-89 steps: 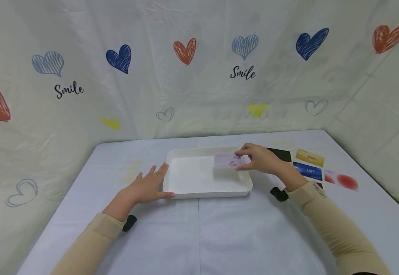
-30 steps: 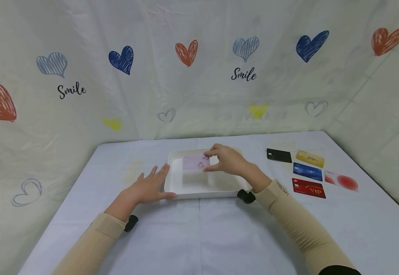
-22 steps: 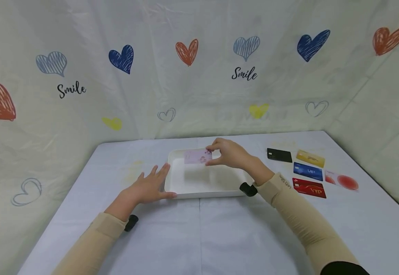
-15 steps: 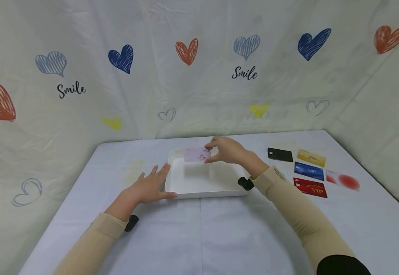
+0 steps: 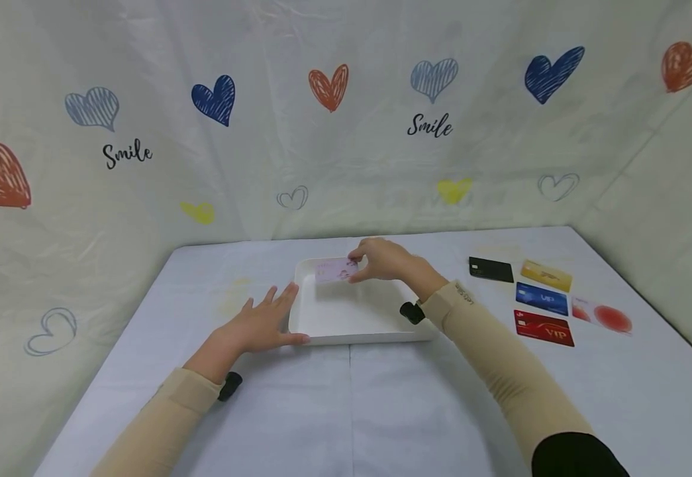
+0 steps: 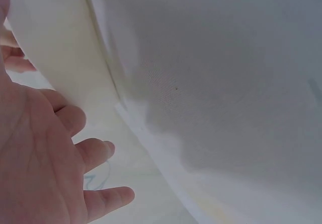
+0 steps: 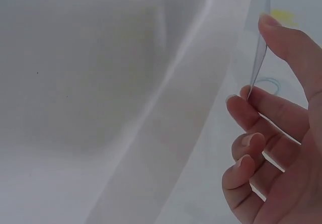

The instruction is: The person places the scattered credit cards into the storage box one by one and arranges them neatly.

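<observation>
A pale pink, translucent card with a flower print is pinched by its right end in my right hand. It hangs over the far left part of a shallow white tray. The right wrist view shows the card edge-on between thumb and fingertips, above the tray's wall. My left hand, fingers spread, rests against the tray's left end with the thumb at its near left corner. In the left wrist view the left palm lies beside the tray wall.
On the table's right side lie several cards: a black card, a gold card, a blue VIP card, a red VIP card and a white card with red circles. A heart-patterned curtain hangs behind the white-covered table.
My right hand has carried the pink card leftward from the tray's right side, then slightly toward its far edge. The red VIP card is now uncovered. My left hand stays at the tray's left end.
</observation>
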`<state>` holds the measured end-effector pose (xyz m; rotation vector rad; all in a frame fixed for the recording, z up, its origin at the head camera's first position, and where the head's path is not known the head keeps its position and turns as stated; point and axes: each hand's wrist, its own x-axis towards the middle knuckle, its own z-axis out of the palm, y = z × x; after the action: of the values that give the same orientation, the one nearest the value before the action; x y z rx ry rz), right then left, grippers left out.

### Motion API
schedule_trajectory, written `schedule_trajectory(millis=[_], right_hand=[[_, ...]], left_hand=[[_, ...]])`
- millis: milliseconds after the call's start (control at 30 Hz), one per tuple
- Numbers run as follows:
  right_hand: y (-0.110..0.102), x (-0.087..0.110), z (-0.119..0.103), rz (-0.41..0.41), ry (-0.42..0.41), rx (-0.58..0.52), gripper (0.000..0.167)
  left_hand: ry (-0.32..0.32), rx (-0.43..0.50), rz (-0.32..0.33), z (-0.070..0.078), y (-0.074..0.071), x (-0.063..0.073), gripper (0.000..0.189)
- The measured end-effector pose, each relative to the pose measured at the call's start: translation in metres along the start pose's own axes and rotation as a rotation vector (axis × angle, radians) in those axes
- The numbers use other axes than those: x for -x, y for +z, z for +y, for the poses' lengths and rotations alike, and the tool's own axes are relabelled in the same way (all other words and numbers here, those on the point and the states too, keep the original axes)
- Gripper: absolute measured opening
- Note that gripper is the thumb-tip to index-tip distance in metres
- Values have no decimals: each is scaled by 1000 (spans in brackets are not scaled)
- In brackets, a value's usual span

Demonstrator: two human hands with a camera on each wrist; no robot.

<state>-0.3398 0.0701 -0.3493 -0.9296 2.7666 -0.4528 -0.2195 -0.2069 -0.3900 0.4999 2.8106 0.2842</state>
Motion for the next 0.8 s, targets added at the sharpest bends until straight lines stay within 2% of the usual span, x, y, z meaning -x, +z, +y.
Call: schedule_trajectory(millis=[267,800], right_hand=[[10,-12,-7,-24,50,6,62],[24,-31,-18,-77,96,78,64]], left_hand=[[0,18,-1,2,-4,3,114],[-5,-1,4,4,-4,3,114]])
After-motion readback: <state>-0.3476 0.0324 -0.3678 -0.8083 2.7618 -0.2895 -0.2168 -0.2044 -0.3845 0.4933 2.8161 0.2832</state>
